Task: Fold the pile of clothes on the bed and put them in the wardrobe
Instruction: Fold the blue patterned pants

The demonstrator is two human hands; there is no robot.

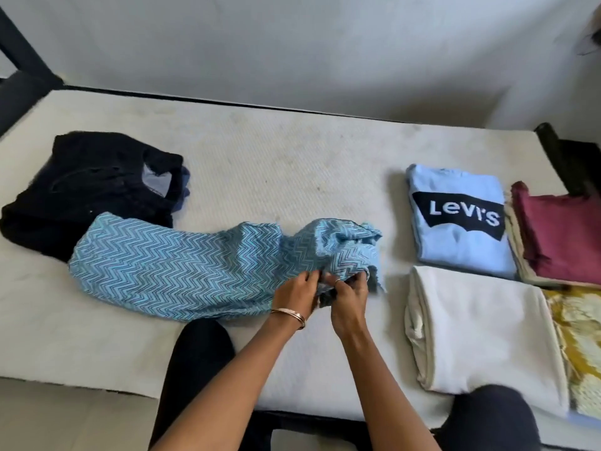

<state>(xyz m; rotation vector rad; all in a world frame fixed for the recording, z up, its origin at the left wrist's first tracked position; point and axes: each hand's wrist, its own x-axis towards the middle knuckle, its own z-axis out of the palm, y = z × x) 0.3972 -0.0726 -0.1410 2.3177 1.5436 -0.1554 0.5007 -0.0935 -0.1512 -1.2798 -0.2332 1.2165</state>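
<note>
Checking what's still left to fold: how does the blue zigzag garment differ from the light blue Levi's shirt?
The blue zigzag-patterned garment lies long and bunched at one end, gripped by the left hand and right hand; the light blue Levi's T-shirt is a neat folded rectangle, untouched. One is patterned all over, the other plain with a black logo. Both lie on the white mattress.

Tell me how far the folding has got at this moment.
Done: four folded pieces lie at the right, the Levi's shirt, maroon garment, cream garment and yellow patterned piece. In hand: left hand and right hand grip the blue zigzag garment. Left: the black clothes, then all into the wardrobe, not in view.
</note>
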